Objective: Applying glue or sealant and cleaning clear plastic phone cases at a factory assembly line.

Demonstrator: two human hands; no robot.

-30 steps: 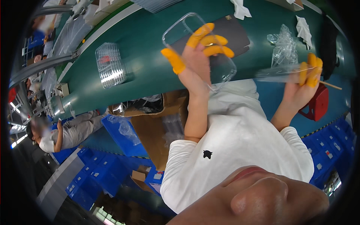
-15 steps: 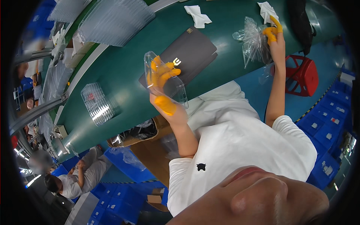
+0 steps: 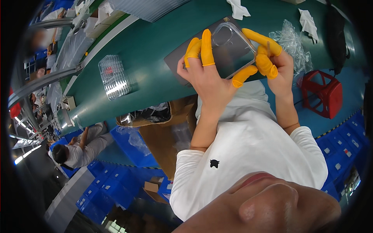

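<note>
Hands (image 3: 211, 79) (image 3: 280, 68) now closer (case (image 3: 233, 52) between)

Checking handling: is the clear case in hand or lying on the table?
In hand: the left hand spans the clear case, thumb to fingers; the right hand is at its right edge.

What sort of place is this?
It looks like a factory or packing workshop. There's a long, smooth green worktable, a stack of clear plastic cases on it, and lots of blue plastic bins nearby.
</note>
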